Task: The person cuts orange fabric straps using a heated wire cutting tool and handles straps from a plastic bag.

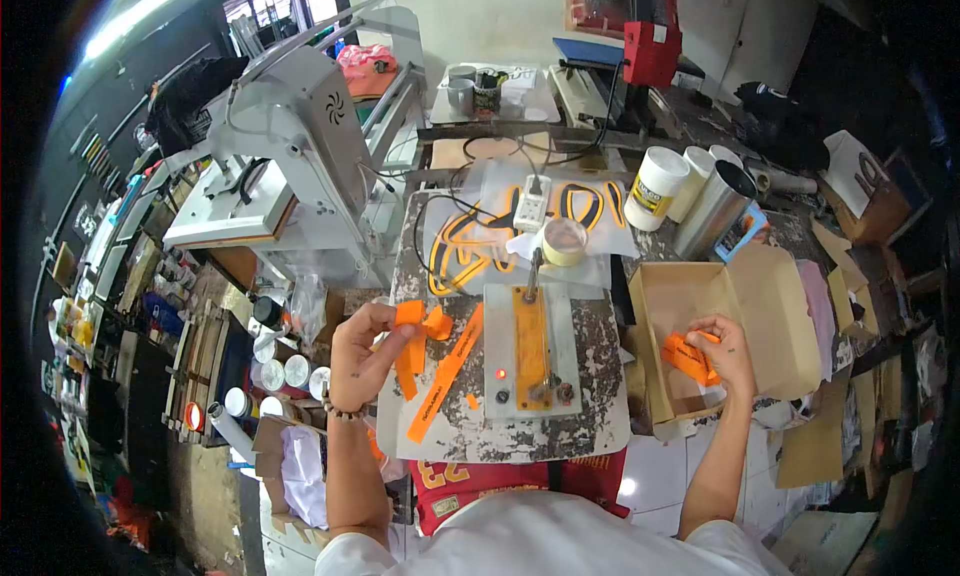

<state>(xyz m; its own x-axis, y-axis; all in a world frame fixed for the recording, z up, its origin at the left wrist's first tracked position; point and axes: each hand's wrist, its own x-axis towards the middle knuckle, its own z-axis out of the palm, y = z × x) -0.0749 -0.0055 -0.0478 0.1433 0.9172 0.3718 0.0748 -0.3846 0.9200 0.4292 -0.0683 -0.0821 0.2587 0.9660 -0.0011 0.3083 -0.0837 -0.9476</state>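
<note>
My left hand [362, 356] is closed on an orange ribbon [410, 351], pinched between thumb and fingers, with its ends hanging over the worn tabletop. A printed orange strip [447, 376] lies flat just right of it, near a small orange scrap [473, 401]. Over the open cardboard box [655, 286], my right hand [728, 354] grips folded orange strips [688, 359] with dark print. Between my hands sits a small plate device [503, 326] with an amber bar [532, 351] and a lit red lamp [501, 374].
Behind the device are a power strip [531, 208], a tape roll [565, 242] and a plastic sheet with orange-black lettering [470, 246]. White tubs [655, 188] and a metal cylinder [716, 211] stand back right. A large press [290, 136] stands left.
</note>
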